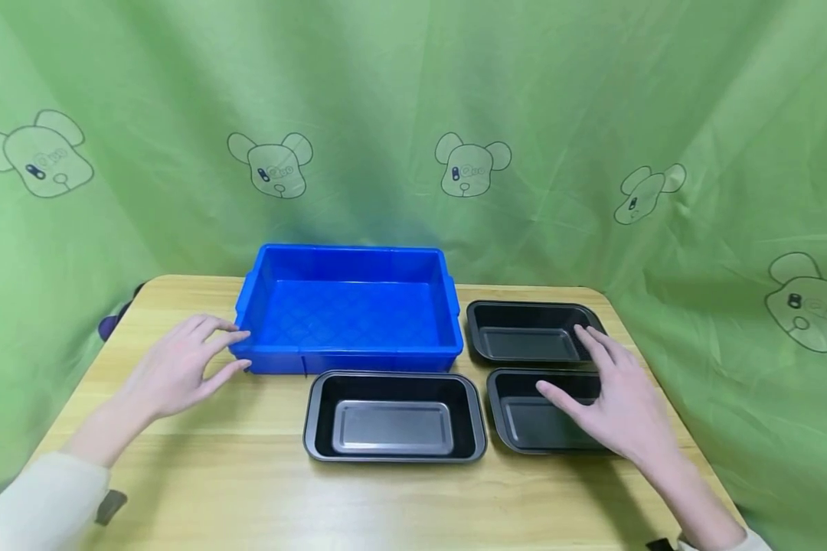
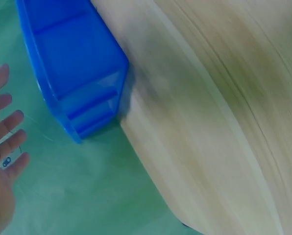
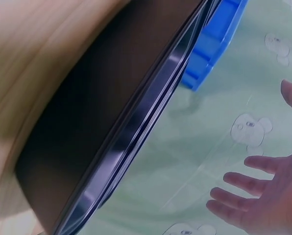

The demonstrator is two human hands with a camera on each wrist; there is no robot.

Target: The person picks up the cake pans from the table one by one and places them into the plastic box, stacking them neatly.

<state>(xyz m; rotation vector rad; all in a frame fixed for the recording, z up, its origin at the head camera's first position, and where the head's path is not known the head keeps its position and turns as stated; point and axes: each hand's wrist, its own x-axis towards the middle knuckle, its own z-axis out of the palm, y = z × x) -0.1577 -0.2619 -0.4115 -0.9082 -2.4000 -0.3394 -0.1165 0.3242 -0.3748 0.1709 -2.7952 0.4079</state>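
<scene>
A blue plastic bin (image 1: 358, 361) stands at the back of the table, with nothing inside it. My left hand (image 1: 179, 367) is by the bin's front left corner, its fingers loosely spread; whether they touch the bin I cannot tell. Three black loaf pans are on the table: one pan (image 1: 393, 425) in front of the bin, one pan (image 1: 524, 348) at the back right, another pan (image 1: 537, 425) at the front right. Above the right pans hovers my right hand (image 1: 623, 405), fingers apart and holding nothing. In the right wrist view a dark pan side (image 3: 97, 98) looms close.
The light wooden table (image 1: 248, 497) has rounded back corners. Green cloth (image 1: 386, 76) printed with bear heads hangs behind it and along both sides. A small purple object (image 1: 107, 327) shows beyond the table's left edge.
</scene>
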